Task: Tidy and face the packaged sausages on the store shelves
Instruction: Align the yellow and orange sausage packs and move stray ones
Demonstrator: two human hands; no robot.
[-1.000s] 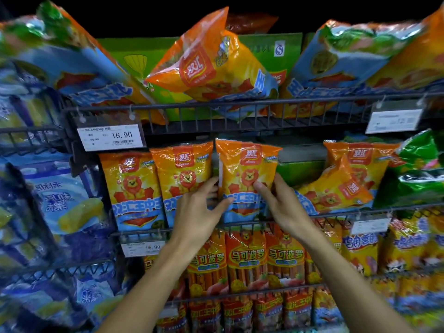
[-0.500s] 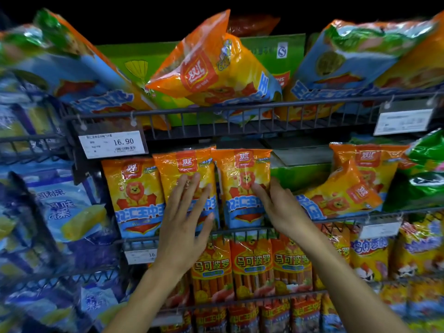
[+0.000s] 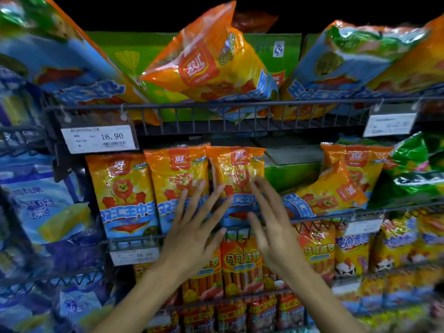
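We face dark wire shelving (image 3: 240, 108) in tiers, each fronted by a low rail. White price tags (image 3: 99, 139) hang clipped to the rails, one reading 16.90. Green cartons (image 3: 271, 48) stand at the back. Above the top tier all is black.

price tag (image 3: 99, 139) "16.90", orange sausage pkts (image 3: 177, 179) "双汇", lower pkts (image 3: 242, 258) "马可波罗"
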